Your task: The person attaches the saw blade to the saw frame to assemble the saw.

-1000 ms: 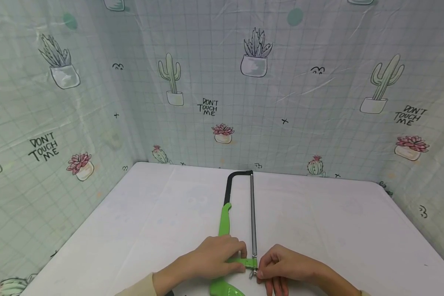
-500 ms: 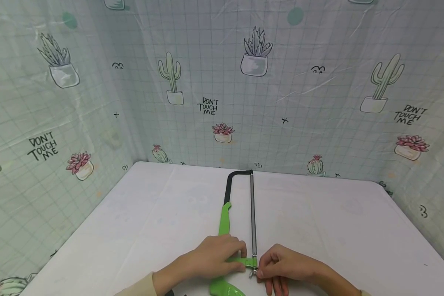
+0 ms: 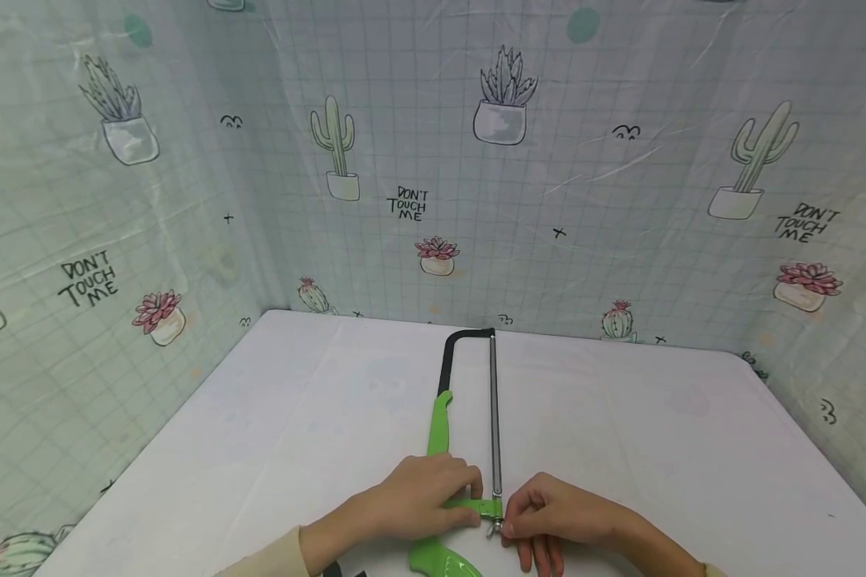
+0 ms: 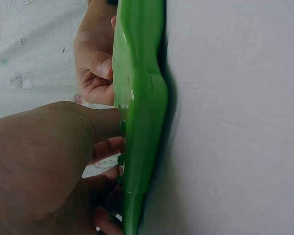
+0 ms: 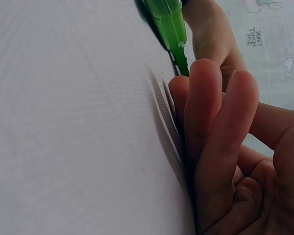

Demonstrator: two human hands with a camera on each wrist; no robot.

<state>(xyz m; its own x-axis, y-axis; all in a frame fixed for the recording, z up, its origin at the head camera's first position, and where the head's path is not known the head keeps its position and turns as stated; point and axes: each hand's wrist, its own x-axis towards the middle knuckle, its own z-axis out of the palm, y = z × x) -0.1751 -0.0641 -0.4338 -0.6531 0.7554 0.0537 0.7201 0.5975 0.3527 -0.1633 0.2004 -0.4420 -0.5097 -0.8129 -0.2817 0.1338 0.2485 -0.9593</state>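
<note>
A hacksaw [image 3: 439, 429] with a green handle and a black front bow lies flat on the white table. Its grey blade [image 3: 494, 417] runs along the right side, from the bow to a green bracket near me. My left hand [image 3: 426, 497] grips the green frame, thumb and fingers on either side of that bracket; the left wrist view shows the green handle [image 4: 142, 112] close up. At the blade's near end is a small metal wing nut [image 3: 494, 528], pinched by the thumb and forefinger of my right hand [image 3: 563, 513]. Its other fingers rest on the table.
Small dark objects [image 3: 332, 570], cut off by the frame's bottom edge, lie left of the handle. A cactus-patterned curtain [image 3: 548, 184] stands behind and along both sides of the white table [image 3: 657, 433].
The head view has shifted very slightly. Both hands and the hacksaw stay in place, with no visible turn of the wing nut.
</note>
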